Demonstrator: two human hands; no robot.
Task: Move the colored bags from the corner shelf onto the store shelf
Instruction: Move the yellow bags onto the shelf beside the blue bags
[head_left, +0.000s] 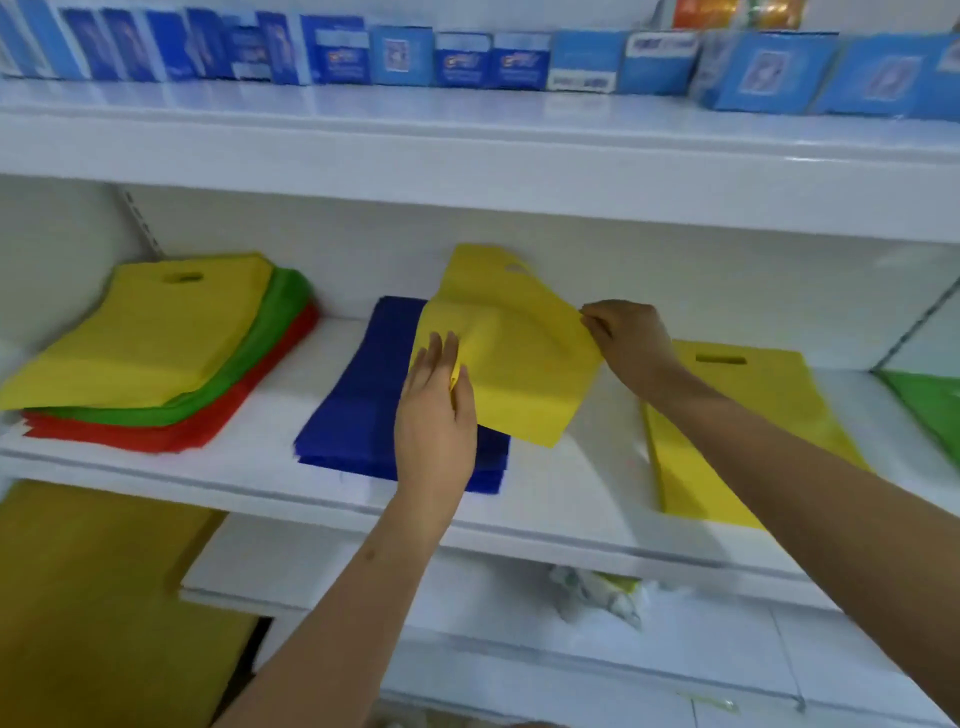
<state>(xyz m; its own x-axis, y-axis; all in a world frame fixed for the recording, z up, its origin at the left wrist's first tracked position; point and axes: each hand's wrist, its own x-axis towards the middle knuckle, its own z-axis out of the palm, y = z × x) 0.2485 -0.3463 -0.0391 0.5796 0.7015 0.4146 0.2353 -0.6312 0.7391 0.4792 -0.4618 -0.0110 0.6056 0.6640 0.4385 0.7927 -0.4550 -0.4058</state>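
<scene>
Head view: yellow bag (511, 358) pinched between left grip (436, 410), right grip (631, 340)

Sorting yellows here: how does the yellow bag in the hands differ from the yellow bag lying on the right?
The held yellow bag is lifted and rumpled over the blue pile; the right yellow bag lies flat on the shelf. Both hands grip the first; nothing touches the second. Both have cut-out handles.
</scene>
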